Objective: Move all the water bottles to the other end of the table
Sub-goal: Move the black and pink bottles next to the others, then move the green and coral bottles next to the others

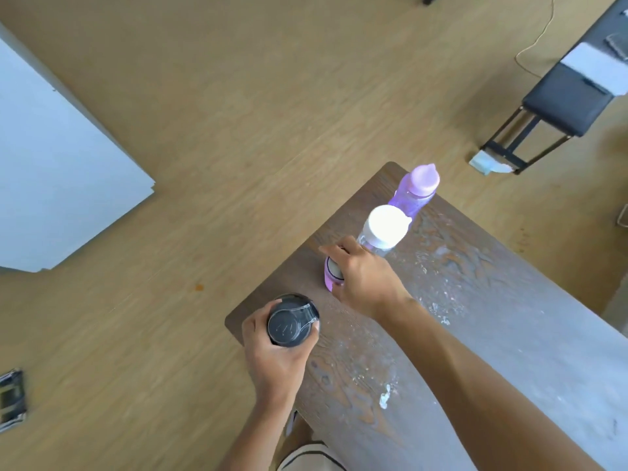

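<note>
Four bottles are bunched up at one end of a dark wooden table (475,317), the end with the rounded corners, and the tabletop is scuffed with pale paint-like smears.

The left hand (272,362) is wrapped around a black bottle (293,320) right by the near corner of that end. Fingers curl around the body just below the lid, so it's clamped on. You're looking straight down on the lid, which has a clear flip piece on top. Can't tell if its base is touching the table or just off it.

The right hand (363,275) reaches across and closes over a short pink bottle (331,271) standing near the end edge. The fingers cover most of the top, and only the pink side and a bit of a grey lid peek out.

Just beyond that hand stands a clear bottle with a white cap (385,227), upright and untouched. Behind it, by the far corner, is a purple bottle (419,186) with a lighter purple cap, also upright. Those two look very close together, maybe touching, hard to say from this angle.

The wood floor (238,130) surrounds the table, with a white board (57,171) lying off to the left and a black bench (564,107) at the upper right.
</note>
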Demonstrator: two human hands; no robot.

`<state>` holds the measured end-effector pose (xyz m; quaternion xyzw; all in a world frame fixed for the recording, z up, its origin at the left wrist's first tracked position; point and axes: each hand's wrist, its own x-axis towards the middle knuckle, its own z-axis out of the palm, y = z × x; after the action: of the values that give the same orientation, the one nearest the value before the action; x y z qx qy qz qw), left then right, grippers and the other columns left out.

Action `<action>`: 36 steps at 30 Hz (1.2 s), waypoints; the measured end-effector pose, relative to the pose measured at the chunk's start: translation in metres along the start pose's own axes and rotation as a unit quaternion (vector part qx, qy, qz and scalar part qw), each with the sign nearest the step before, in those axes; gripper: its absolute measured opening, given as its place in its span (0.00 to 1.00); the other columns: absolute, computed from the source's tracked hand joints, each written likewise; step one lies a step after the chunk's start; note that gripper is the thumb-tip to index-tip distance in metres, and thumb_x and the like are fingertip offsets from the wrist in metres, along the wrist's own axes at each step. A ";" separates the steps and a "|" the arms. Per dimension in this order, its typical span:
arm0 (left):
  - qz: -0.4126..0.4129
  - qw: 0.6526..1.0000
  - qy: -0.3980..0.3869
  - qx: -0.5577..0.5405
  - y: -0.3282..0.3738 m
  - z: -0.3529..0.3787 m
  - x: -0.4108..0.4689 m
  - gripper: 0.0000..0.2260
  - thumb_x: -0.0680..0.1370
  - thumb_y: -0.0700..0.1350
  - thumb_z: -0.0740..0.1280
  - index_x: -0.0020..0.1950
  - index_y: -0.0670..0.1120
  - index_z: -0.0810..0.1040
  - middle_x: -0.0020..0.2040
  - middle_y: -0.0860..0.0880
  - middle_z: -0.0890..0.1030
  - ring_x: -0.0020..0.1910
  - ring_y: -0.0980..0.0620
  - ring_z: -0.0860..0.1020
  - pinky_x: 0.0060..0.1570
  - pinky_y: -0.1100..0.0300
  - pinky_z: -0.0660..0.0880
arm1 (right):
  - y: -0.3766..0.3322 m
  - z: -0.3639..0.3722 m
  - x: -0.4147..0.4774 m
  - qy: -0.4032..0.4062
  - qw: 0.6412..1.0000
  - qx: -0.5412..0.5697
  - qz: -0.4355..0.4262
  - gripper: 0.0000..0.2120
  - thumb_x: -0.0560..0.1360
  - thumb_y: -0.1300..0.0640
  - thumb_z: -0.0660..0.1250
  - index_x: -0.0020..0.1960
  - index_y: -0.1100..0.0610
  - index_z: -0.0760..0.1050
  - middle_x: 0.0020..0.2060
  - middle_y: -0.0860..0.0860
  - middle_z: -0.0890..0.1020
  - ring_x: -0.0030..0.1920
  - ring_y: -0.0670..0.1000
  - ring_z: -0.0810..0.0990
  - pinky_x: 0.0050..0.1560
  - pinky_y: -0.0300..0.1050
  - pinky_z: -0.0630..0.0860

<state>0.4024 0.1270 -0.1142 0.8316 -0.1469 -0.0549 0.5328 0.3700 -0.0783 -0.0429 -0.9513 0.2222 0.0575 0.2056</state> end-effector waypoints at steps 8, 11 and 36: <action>-0.044 0.997 -0.017 0.055 -0.001 -0.002 0.000 0.32 0.62 0.63 0.81 0.63 0.62 0.75 0.59 0.56 0.78 0.56 0.66 0.79 0.54 0.53 0.83 | 0.004 -0.004 -0.008 0.042 0.999 -0.002 -0.001 0.35 0.73 0.59 0.75 0.78 0.54 0.68 0.67 0.54 0.75 0.69 0.58 0.73 0.57 0.52 0.76; -0.046 0.994 -0.031 0.096 0.008 -0.003 -0.003 0.43 0.61 0.68 0.78 0.72 0.52 0.72 0.67 0.48 0.80 0.64 0.55 0.79 0.63 0.42 0.81 | 0.008 -0.014 -0.026 0.073 0.996 -0.022 -0.037 0.38 0.74 0.55 0.76 0.80 0.57 0.67 0.73 0.55 0.73 0.76 0.58 0.69 0.74 0.53 0.67; 0.395 0.646 -0.652 0.045 0.228 0.264 -0.462 0.36 0.65 0.53 0.82 0.72 0.51 0.77 0.75 0.46 0.72 0.71 0.45 0.75 0.71 0.49 0.72 | 0.199 0.028 -0.731 0.394 0.691 0.115 0.595 0.26 0.70 0.54 0.81 0.65 0.58 0.79 0.64 0.54 0.81 0.66 0.58 0.77 0.69 0.52 0.73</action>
<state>-0.1443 -0.0516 -0.0511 0.4677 -0.7728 -0.3604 0.2329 -0.3730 0.0623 0.0056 -0.5243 0.8069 -0.2388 0.1300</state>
